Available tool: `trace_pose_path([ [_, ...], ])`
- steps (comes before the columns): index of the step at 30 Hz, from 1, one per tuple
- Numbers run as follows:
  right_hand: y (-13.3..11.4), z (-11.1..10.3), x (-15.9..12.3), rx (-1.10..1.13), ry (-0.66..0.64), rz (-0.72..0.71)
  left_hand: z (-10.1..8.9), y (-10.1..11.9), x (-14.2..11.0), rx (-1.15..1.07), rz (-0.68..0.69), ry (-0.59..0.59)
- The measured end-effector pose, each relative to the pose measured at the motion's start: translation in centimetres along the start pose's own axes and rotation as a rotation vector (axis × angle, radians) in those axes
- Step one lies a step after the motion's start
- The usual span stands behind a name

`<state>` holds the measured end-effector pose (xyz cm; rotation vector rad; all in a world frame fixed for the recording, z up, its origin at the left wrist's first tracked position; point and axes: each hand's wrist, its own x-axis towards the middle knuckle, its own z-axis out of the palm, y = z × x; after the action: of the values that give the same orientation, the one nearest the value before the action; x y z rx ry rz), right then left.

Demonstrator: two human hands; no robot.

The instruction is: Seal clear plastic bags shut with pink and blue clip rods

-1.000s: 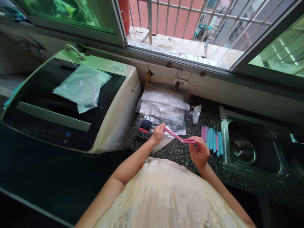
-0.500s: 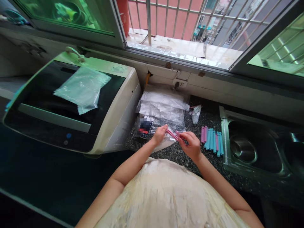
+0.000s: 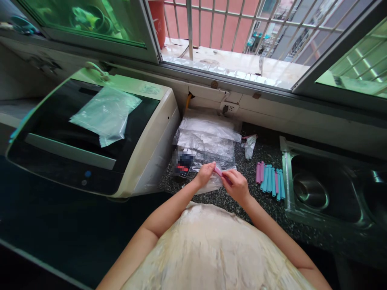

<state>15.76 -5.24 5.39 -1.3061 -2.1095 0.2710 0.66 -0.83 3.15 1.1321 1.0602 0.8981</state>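
Note:
My left hand (image 3: 205,174) and my right hand (image 3: 237,186) meet over the speckled counter (image 3: 238,201), both pinched on a pink sealing clip (image 3: 218,171). The clip sits across the top of a small clear plastic bag (image 3: 208,184) that hangs below my left fingers. Only a short piece of the clip shows between my hands. A row of several pink and blue clips (image 3: 270,179) lies on the counter to the right of my right hand.
A pile of clear bags (image 3: 208,135) lies behind my hands, with a phone (image 3: 184,162) at its left edge. A washing machine (image 3: 90,133) with a bag (image 3: 105,113) on its lid stands left. A steel sink (image 3: 320,189) is right.
My right hand slid left along the pink clip until it met my left hand. The clip, spread out long a second ago, is now almost covered between the two hands.

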Motion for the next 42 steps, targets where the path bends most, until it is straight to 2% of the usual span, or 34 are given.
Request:
trace_pose_path([
  [7,0.1,-0.3,-0.3,0.074,-0.024,0.094,0.4,-0.1,0.2,0.077,-0.011,-0.006],
  [14,0.7,-0.5,-0.7,0.265,-0.028,0.202,0.4,-0.7,0.4,0.129,0.021,0.011],
  [22,1.0,-0.4,-0.6,0.361,-0.072,0.321,-0.1,0.2,0.4,0.244,0.052,0.013],
  [26,0.9,-0.1,-0.5,0.517,-0.125,0.429,-0.4,0.3,0.4,0.277,0.076,-0.027],
  [32,0.3,0.1,-0.4,0.837,-0.284,0.64,-0.6,0.6,0.3,0.31,0.094,-0.093],
  [35,-0.2,0.3,-0.4,0.899,-0.287,0.693,-0.5,0.9,0.2,0.313,0.097,-0.106],
  [42,-0.8,0.7,-0.7,0.928,-0.245,0.717,-0.8,1.1,-0.1,0.265,0.094,-0.154],
])
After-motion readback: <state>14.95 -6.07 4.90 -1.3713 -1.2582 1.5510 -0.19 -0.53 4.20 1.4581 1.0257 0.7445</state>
